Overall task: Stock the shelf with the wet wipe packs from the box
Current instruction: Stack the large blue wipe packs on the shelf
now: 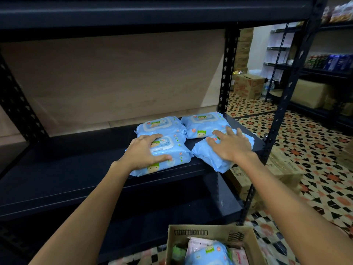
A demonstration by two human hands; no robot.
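Several light-blue wet wipe packs lie on the right end of a black metal shelf (76,165). Two sit at the back, one on the left (162,125) and one on the right (202,123). My left hand (147,152) rests flat on the front left pack (172,161), thumb along its near side. My right hand (231,146) lies with spread fingers on the front right pack (212,159), which sits askew and juts over the shelf's front edge. Below, an open cardboard box (210,233) holds more blue and pink packs (208,253).
The shelf above (133,14) hangs low over the packs. A perforated upright post (227,73) stands right behind them, another at the front right (282,104). More cartons (248,87) sit on the patterned tile floor (305,150); other stocked racks stand at right.
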